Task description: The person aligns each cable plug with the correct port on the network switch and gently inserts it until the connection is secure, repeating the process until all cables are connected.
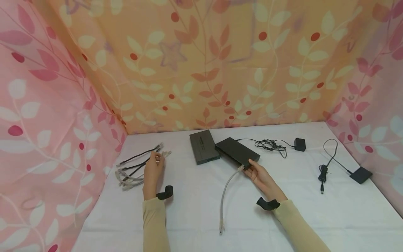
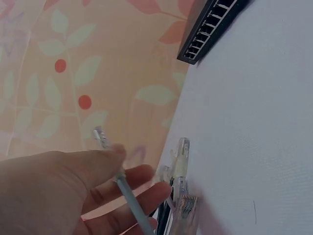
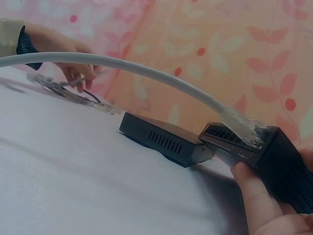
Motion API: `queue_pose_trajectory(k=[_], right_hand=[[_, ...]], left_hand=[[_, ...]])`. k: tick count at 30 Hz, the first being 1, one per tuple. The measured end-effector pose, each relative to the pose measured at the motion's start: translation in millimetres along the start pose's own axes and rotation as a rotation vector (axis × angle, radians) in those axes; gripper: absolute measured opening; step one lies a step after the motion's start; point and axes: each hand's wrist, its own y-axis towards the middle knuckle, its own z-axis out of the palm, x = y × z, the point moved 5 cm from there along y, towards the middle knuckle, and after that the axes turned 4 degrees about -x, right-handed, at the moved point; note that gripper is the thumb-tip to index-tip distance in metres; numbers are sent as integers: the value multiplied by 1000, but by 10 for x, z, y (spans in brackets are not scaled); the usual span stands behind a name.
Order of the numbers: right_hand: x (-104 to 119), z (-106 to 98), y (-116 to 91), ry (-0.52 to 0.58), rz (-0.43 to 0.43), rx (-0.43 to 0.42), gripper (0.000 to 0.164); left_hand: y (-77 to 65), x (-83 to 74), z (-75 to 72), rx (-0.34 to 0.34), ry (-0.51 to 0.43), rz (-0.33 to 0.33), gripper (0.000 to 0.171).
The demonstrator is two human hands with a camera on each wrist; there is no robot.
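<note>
My left hand [image 1: 153,171] is over a bunch of network cables [image 1: 130,183] on the left side of the white table. Between thumb and fingers it pinches a grey network cable [image 2: 128,195] just below its clear plug [image 2: 100,136], which points up and away. My right hand [image 1: 263,180] grips a black network switch [image 1: 237,151] by its right end, tilted above the tabletop. Another grey network cable [image 1: 222,201] is plugged into the end port of that switch, and its free end lies toward me on the table.
A second black network switch [image 1: 204,147] lies left of the held one, close to its edge. Behind at the right, a power adapter [image 1: 299,144] has a thin cord running to the held switch. Another adapter [image 1: 360,175] with its cord lies at far right. Patterned cloth [image 1: 201,70] encloses the table.
</note>
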Motion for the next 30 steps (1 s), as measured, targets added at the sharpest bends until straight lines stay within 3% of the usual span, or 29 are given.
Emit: queue_pose_trajectory(k=[9, 14, 21, 30], right_hand=[[5, 11, -8, 16, 6, -1, 37], [4, -2, -2, -4, 8, -18, 39], [3, -7, 8, 1, 7, -15, 39], [0, -6, 8, 20, -2, 4, 37]], left_hand=[[33, -79, 38, 23, -38, 23, 29], [55, -141, 92, 14, -99, 54, 28], [64, -216, 186, 35, -174, 49, 29], [30, -343, 353, 180, -212, 1, 36]])
